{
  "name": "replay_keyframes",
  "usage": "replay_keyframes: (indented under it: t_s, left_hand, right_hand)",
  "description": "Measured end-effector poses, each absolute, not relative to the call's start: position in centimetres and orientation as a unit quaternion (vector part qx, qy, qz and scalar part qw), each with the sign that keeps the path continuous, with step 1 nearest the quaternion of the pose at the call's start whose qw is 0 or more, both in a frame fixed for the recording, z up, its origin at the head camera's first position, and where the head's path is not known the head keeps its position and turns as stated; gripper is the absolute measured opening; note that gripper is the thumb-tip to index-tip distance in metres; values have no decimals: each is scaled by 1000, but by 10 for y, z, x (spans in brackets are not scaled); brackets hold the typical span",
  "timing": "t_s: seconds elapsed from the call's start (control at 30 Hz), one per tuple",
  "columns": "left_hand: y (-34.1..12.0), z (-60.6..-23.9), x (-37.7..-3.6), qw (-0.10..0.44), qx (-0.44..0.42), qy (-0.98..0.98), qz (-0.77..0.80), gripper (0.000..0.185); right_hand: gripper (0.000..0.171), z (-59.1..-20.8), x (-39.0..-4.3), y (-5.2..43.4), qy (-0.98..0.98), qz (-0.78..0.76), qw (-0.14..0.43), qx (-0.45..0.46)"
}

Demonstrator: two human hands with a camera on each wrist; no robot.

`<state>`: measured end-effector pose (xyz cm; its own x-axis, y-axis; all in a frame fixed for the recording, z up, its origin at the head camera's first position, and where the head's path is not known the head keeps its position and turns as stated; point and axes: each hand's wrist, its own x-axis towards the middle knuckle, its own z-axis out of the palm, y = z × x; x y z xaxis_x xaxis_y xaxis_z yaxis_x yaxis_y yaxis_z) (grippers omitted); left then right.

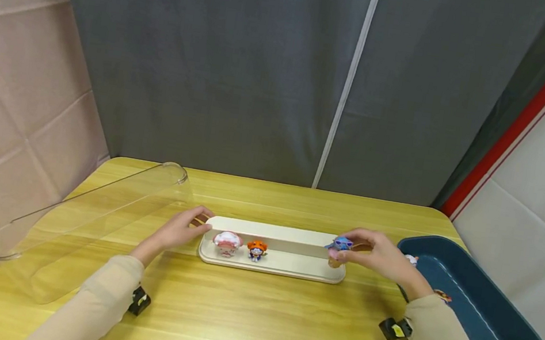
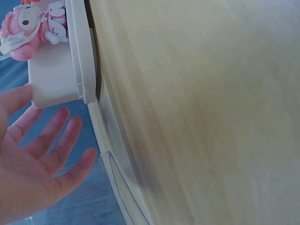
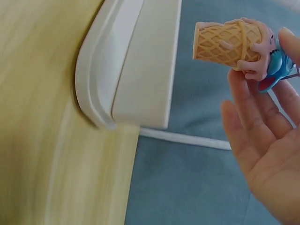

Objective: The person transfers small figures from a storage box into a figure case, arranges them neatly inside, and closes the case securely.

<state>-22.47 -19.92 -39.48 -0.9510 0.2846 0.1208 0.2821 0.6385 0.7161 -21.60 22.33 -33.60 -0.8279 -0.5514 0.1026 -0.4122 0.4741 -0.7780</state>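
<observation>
The blue figurine (image 1: 340, 243) is held by the right hand (image 1: 377, 257) above the right end of the white tray (image 1: 296, 261). In the right wrist view its waffle cone (image 3: 229, 42) is seen pointing down, apparently clear of the tray. The upper part is pinched between thumb and fingers, the other fingers being loosely spread.

By its look, the figurine is judged to be light, stiff, moulded plastic, a little slippery where glossy. The thin blue parts around the head could be bent or snapped, so it is best gripped by the sturdier body just above the cone, with the base left free.

The right forearm is brought in from the near right of the tray, the wrist angled inward. Nothing is grasped by the left hand (image 1: 183, 231); its fingers are parted and slightly bent, with the tray's left end lightly touched.

On the tray's left half a pink-and-white figurine (image 1: 227, 245) and an orange-topped figurine (image 1: 256, 251) are stood side by side. On the bench (image 1: 251, 318), a clear cover (image 1: 93, 220) is placed left of the tray and a dark blue bin (image 1: 487, 316) to its right.
</observation>
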Motion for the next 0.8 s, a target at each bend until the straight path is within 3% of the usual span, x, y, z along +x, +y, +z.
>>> replay_keyframes:
  t_s: [0.8]
  left_hand:
    - [-198, -394, -223, 1, 154, 907, 393, 26]
  right_hand:
    - [31, -362, -223, 165, 822, -456, 86, -329]
